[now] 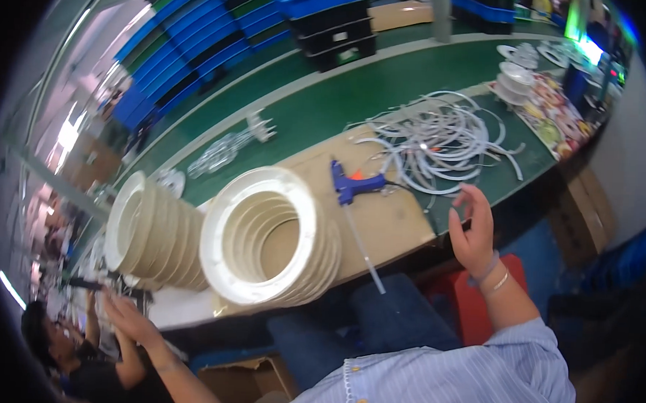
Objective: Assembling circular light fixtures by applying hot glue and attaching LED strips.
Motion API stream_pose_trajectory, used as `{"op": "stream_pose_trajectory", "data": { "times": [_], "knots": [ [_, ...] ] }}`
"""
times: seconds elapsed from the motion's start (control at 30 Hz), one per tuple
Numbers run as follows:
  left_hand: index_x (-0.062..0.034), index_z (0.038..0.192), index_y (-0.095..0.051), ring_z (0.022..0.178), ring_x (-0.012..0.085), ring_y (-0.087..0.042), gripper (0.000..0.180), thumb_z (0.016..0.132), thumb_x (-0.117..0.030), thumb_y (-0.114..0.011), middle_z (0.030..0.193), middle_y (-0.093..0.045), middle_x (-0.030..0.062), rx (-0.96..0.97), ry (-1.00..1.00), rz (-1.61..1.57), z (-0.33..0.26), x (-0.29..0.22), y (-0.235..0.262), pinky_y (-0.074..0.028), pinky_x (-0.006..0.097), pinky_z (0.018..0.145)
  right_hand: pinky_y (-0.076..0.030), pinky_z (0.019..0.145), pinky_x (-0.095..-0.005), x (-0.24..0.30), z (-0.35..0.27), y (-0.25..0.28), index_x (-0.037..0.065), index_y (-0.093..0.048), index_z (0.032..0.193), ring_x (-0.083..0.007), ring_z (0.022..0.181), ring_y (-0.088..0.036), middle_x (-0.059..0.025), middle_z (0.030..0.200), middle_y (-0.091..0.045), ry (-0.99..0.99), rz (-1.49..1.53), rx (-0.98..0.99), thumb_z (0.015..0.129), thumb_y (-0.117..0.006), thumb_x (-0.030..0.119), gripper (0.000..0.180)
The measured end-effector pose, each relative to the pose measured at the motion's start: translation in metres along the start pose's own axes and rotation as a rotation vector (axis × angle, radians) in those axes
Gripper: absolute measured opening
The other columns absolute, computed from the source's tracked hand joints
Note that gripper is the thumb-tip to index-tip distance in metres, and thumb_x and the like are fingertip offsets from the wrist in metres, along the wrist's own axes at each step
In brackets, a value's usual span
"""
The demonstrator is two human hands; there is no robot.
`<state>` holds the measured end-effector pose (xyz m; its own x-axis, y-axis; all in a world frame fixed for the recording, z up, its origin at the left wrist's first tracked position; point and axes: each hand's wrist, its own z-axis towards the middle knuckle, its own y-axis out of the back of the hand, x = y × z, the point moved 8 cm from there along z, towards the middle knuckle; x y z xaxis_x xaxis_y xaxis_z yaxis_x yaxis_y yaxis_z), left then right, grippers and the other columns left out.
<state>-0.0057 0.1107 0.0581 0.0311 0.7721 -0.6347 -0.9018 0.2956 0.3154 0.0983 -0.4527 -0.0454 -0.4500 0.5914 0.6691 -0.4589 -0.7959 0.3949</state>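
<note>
My right hand [473, 233] is raised by the table's front edge, just below a tangle of white flexible tubes [448, 146]. Its fingers are loosely curved and apart, with nothing in them. Far to the left, my left hand [132, 321] is stretched out with its fingers extended, beside a stack of cream rings [156, 234]; no held thing shows there. A larger stack of white rings [258, 292] stands at the table's middle front. Right of it, a purple glue gun [358, 183] lies on cardboard, a pale glue stick [364, 248] extending past the table edge.
A co-worker [78, 356] in dark clothing is close beyond my left hand. Clear wrapped cables [228, 148] lie on the green table [342, 94]. White spools [514, 84] stand at the far right. Blue and black crates [193, 44] are stacked behind; a red stool [488, 299] stands below.
</note>
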Motion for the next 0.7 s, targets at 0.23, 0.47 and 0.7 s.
{"op": "stream_pose_trajectory", "data": {
  "times": [0.23,0.47,0.7],
  "knots": [
    [0.0011,0.092,-0.050,0.060,0.0074,-0.039,0.022,0.086,-0.018,-0.039,0.068,-0.043,-0.0003,0.240,0.264,-0.326,-0.140,0.052,-0.107,-0.033,0.020,0.053,-0.040,0.060,-0.0304,-0.065,0.069,0.036,0.002,-0.053,0.087,-0.0240,0.070,-0.051,-0.0115,0.075,-0.054,0.023,-0.281,-0.094,0.074,-0.052,0.010,0.015],
    [0.0050,0.104,-0.048,0.089,0.0191,-0.053,0.031,0.082,-0.017,-0.045,0.097,-0.056,0.0129,0.284,0.107,-0.307,-0.156,0.056,-0.133,-0.040,0.028,0.077,-0.043,0.063,-0.0364,-0.132,0.107,0.029,0.002,-0.058,0.076,-0.0304,0.068,-0.054,-0.0152,0.069,-0.056,-0.174,-0.470,0.092,0.072,-0.054,0.013,0.012],
    [0.0066,0.101,-0.050,0.086,0.0182,-0.054,0.031,0.080,-0.015,-0.048,0.095,-0.057,0.0128,0.302,0.129,-0.290,-0.155,0.051,-0.135,-0.041,0.028,0.075,-0.044,0.068,-0.0357,-0.125,0.137,-0.058,0.008,-0.061,0.076,-0.0254,0.082,-0.053,-0.0094,0.078,-0.055,0.136,-0.746,0.210,0.068,-0.052,0.008,0.012]
  ]
}}
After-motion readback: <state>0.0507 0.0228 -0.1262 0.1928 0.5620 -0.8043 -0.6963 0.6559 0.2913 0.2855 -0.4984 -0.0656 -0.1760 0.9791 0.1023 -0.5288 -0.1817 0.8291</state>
